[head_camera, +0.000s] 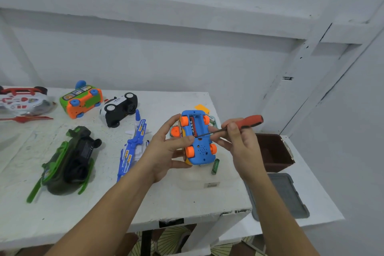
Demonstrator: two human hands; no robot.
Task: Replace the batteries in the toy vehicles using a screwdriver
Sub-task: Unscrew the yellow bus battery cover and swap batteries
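Note:
A blue toy car [199,145] with orange wheels is held upside down above the table, its battery compartment open and a battery showing inside. My left hand [168,147] grips the car from its left side, thumb on the underside. My right hand [236,141] holds a screwdriver [247,122] with an orange and black handle; its thin shaft points left and its tip sits at the lower end of the open compartment. A green battery [215,166] lies on the table just below the car.
On the white table [145,203] lie a green helicopter [68,162], a blue and white plane [133,147], a black and white car [119,109], an orange and green car [82,100] and a red and white toy [22,102]. A brown box [272,151] and grey lid [288,195] sit right.

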